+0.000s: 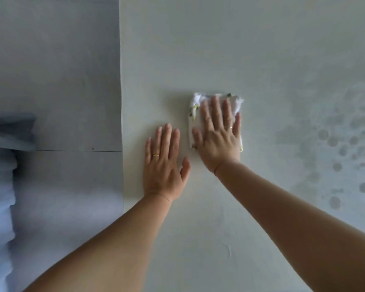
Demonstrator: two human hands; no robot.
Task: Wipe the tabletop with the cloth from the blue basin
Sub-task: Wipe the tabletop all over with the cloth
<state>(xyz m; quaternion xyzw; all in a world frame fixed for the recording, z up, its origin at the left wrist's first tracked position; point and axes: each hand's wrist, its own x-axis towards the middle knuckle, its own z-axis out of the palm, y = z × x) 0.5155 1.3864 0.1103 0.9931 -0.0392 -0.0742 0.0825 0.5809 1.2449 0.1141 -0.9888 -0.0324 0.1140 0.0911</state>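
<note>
In the head view, the folded white cloth with green-yellow print [196, 101] is mostly covered by the right hand [218, 137]. A blurred blue-grey shape [11, 131], cut off at the left edge, cannot be identified. Damp blotches [325, 142] are seen rightward on the pale tabletop [219, 49]. The cloth is pressed under straight, spread fingers; the left hand [163, 165] is laid flat beside it, fingers straight.

Bare tabletop [240, 49] stretches ahead of the cloth [198, 100] and to its right, across wet patches [293, 140]. On the cloth's left, the left hand [163, 163] lies flat just beside it. Beyond that hand the tabletop ends.
</note>
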